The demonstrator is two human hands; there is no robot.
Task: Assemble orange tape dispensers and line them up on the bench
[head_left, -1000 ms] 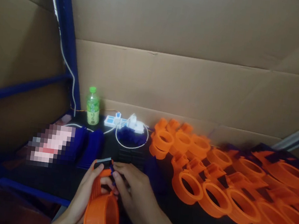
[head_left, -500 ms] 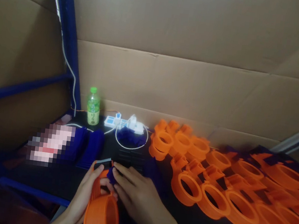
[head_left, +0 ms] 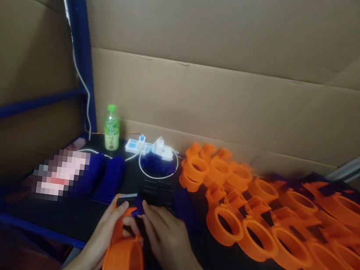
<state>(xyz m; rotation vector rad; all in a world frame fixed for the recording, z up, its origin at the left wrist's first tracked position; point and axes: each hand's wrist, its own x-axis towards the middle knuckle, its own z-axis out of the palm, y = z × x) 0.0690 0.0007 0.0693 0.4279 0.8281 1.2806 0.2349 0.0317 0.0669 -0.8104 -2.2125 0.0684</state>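
My left hand [head_left: 101,240] is wrapped round an orange plastic ring part [head_left: 123,261] with a ribbed neck, held upright near the bench's front edge. My right hand [head_left: 164,238] pinches a small dark blue piece [head_left: 138,209] against the top of that neck, beside a black and white end piece [head_left: 125,198]. Both hands touch the same part.
Several orange ring parts [head_left: 256,207] cover the dark bench to the right. Dark blue parts [head_left: 108,178] lie at the left, with a blurred patch beside them. A green bottle [head_left: 112,128], a white power strip [head_left: 148,148] and a looped cable stand by the cardboard wall [head_left: 225,92].
My right hand's fingers have shifted slightly on the blue piece at the neck's top. The orange part has stayed in my left hand, dropping a little in view.
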